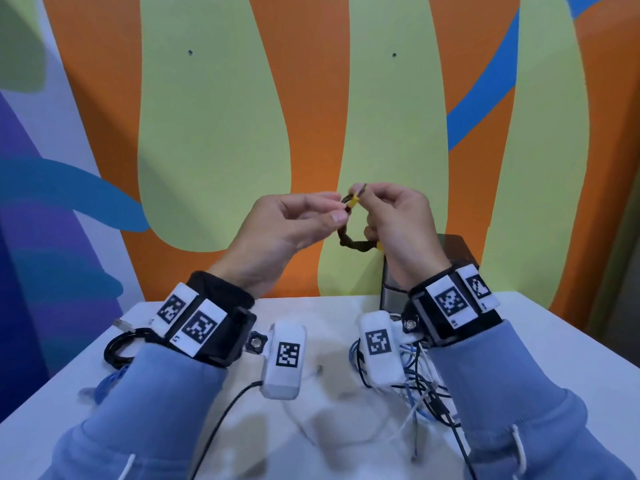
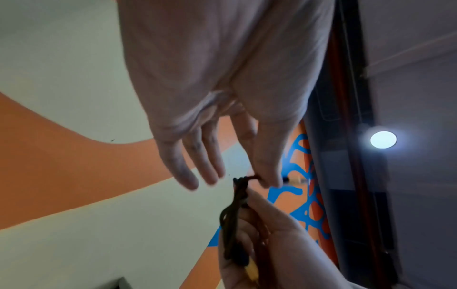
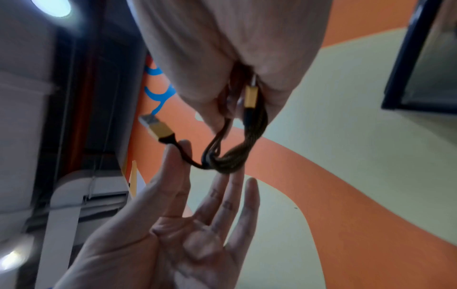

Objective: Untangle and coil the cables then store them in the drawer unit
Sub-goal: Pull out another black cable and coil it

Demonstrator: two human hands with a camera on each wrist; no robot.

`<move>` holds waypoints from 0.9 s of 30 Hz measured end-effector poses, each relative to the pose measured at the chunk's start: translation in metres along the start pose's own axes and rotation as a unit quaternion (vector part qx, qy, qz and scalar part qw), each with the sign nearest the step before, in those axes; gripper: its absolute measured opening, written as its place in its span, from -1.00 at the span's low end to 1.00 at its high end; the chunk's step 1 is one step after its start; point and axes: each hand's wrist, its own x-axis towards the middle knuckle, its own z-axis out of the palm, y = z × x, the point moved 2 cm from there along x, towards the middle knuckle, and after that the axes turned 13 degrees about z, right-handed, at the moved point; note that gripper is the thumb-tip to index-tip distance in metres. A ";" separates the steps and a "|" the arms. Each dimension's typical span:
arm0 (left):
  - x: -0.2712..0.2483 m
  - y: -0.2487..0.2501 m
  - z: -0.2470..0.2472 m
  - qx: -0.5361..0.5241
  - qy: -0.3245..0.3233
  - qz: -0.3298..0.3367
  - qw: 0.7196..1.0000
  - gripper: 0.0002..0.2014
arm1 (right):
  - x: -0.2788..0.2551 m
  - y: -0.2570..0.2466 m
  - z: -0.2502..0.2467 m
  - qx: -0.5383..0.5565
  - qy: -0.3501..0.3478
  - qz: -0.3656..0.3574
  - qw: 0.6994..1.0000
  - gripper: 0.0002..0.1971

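Note:
A short dark braided cable (image 1: 350, 241) with gold plugs is wound into a small coil and held up in front of the wall. My right hand (image 1: 363, 197) grips the coil (image 3: 230, 158), with one gold plug (image 3: 251, 95) tucked against its palm. My left hand (image 1: 341, 210) pinches the cable's free end between thumb and forefinger just behind the other gold plug (image 3: 158, 127), its remaining fingers (image 2: 195, 166) stretched out. The dark drawer unit (image 1: 457, 249) stands at the back of the table, partly hidden behind my right wrist.
On the white table (image 1: 554, 358) a coiled black cable (image 1: 116, 349) and a blue cable (image 1: 107, 379) lie at the left. A tangle of white, blue and black cables (image 1: 419, 389) lies at the right. A thin white cable (image 1: 332, 434) loops across the middle.

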 end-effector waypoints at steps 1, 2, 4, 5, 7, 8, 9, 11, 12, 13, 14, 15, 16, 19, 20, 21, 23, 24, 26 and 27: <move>0.000 0.000 -0.002 0.003 -0.017 -0.006 1.000 -0.82 | -0.001 -0.001 0.001 -0.011 -0.015 -0.003 1.000 -0.85; -0.001 0.000 -0.004 0.002 -0.021 -0.017 1.000 -0.82 | -0.002 -0.002 0.003 -0.010 -0.032 0.001 0.999 -0.84; -0.001 0.003 -0.005 0.008 -0.008 -0.025 1.000 -0.81 | -0.004 -0.003 0.006 0.023 -0.066 0.018 0.997 -0.79; -0.001 0.004 -0.005 0.013 0.001 -0.026 1.000 -0.78 | -0.005 -0.005 0.006 0.049 -0.082 0.028 0.995 -0.75; 0.001 0.005 -0.004 0.011 0.029 -0.034 0.999 -0.62 | -0.007 -0.008 0.006 0.079 -0.106 0.045 0.990 -0.69; 0.002 0.004 -0.004 0.008 0.045 -0.042 0.998 -0.54 | -0.007 -0.009 0.007 0.077 -0.115 0.045 0.989 -0.67; 0.003 0.003 -0.004 0.010 0.057 -0.048 0.997 -0.50 | -0.009 -0.010 0.007 0.070 -0.124 0.038 0.989 -0.65; 0.003 0.004 -0.004 0.044 0.064 -0.052 0.996 -0.54 | -0.010 -0.011 0.008 0.051 -0.128 0.019 0.990 -0.64; 0.003 0.005 -0.003 0.070 0.062 -0.051 0.994 -0.59 | -0.010 -0.011 0.008 0.038 -0.124 0.009 0.992 -0.64; 0.003 0.006 -0.003 0.099 0.061 -0.048 0.992 -0.66 | -0.010 -0.011 0.008 0.025 -0.118 -0.001 0.993 -0.66; 0.003 0.006 -0.003 0.129 0.064 -0.042 0.989 -0.74 | -0.009 -0.010 0.009 0.012 -0.115 -0.009 0.993 -0.68; 0.003 0.005 -0.003 0.159 0.070 -0.031 0.984 -0.82 | -0.010 -0.009 0.010 0.002 -0.116 -0.014 0.993 -0.71; 0.003 0.003 -0.003 0.191 0.080 -0.017 0.978 -0.88 | -0.009 -0.008 0.011 -0.004 -0.118 -0.018 0.993 -0.75; 0.005 -0.003 -0.004 0.251 0.086 0.005 0.964 -0.92 | -0.008 -0.003 0.013 -0.029 -0.113 -0.032 0.993 -0.82; 0.005 -0.005 -0.004 0.253 0.081 0.002 0.964 -0.93 | -0.008 -0.002 0.013 -0.043 -0.107 -0.042 0.992 -0.83; 0.006 -0.006 -0.005 0.255 0.075 -0.006 0.964 -0.93 | -0.008 -0.002 0.012 -0.059 -0.102 -0.056 0.991 -0.83; 0.007 -0.006 -0.009 0.261 0.053 -0.029 0.964 -0.93 | -0.011 -0.003 0.013 -0.086 -0.111 -0.084 0.986 -0.82; 0.007 -0.006 -0.011 0.261 0.042 -0.039 0.964 -0.93 | -0.013 -0.003 0.015 -0.096 -0.128 -0.097 0.982 -0.82; 0.008 -0.004 -0.016 0.255 0.052 -0.040 0.965 -0.93 | -0.017 -0.002 0.021 -0.099 -0.159 -0.110 0.976 -0.80; 0.009 -0.003 -0.019 0.250 0.070 -0.031 0.965 -0.93 | -0.017 -0.001 0.023 -0.089 -0.163 -0.107 0.977 -0.80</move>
